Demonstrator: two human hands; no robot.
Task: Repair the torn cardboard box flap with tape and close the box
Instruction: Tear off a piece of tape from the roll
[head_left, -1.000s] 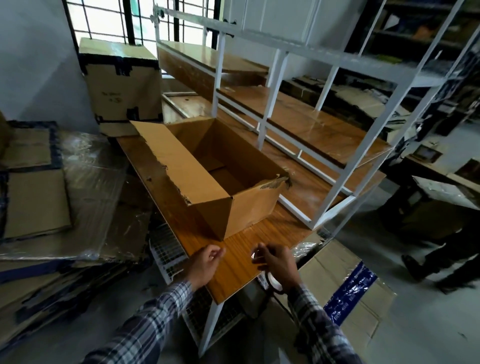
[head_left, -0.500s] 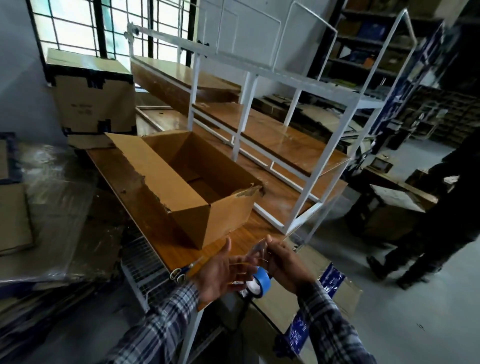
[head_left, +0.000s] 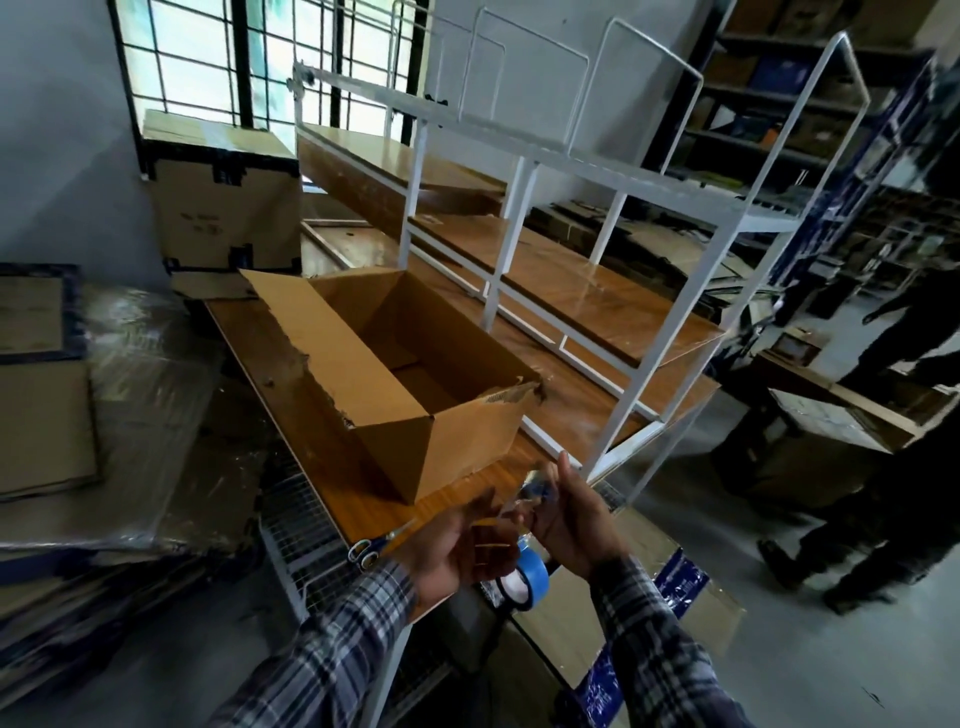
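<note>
An open brown cardboard box stands on the wooden table. Its long left flap sticks up and out, with a ragged, torn outer edge. In front of the box, over the table's near corner, my right hand pinches the end of a clear tape strip. The tape roll, with its blue core, hangs just under the two hands. My left hand is beside it with the palm up and fingers spread, touching the strip.
Scissors lie on the table's near edge, left of my hands. A white metal rack with wooden boards stands right of the box. A taped carton stands behind. Flattened cardboard is stacked at left. A person's legs are at right.
My hands have lifted off the table edge and come together, bringing the tape roll up into view. The view has tilted up and the scissors now show.
</note>
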